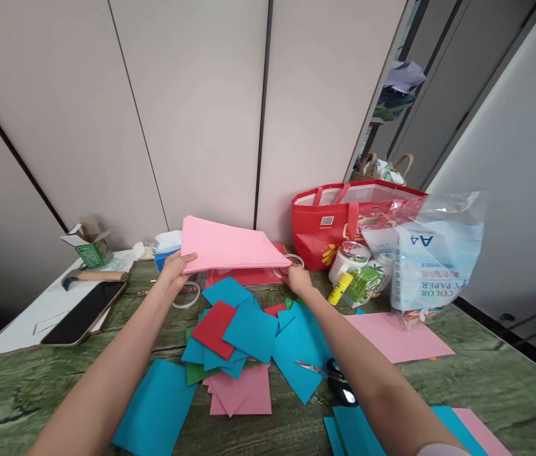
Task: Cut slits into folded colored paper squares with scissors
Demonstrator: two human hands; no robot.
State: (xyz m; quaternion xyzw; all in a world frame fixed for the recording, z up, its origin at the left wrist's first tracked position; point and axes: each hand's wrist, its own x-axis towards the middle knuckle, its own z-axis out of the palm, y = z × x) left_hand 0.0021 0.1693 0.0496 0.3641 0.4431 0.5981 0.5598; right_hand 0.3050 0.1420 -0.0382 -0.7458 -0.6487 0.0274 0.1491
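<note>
A stack of pink paper [230, 246] is held up over the back of the table between both hands. My left hand [176, 266] grips its left corner, thumb on top. At the right corner, my right hand [298, 278] is closed on the same stack; its fingertips are partly hidden. Below lies a loose pile of cut paper pieces, with a red square [215, 329] on top of blue squares [251, 330]. Pink pieces [244, 389] stick out at the front of the pile. Scissors [327, 370] with black handles lie partly under my right forearm.
Behind my right hand stand a red bag [315, 231], a white lidded cup [348, 263], a yellow glue stick [340, 289] and a plastic paper pack [439, 266]. On the left are a phone [85, 313], a hammer [97, 276], a small green box [92, 250] and a tape roll [187, 296].
</note>
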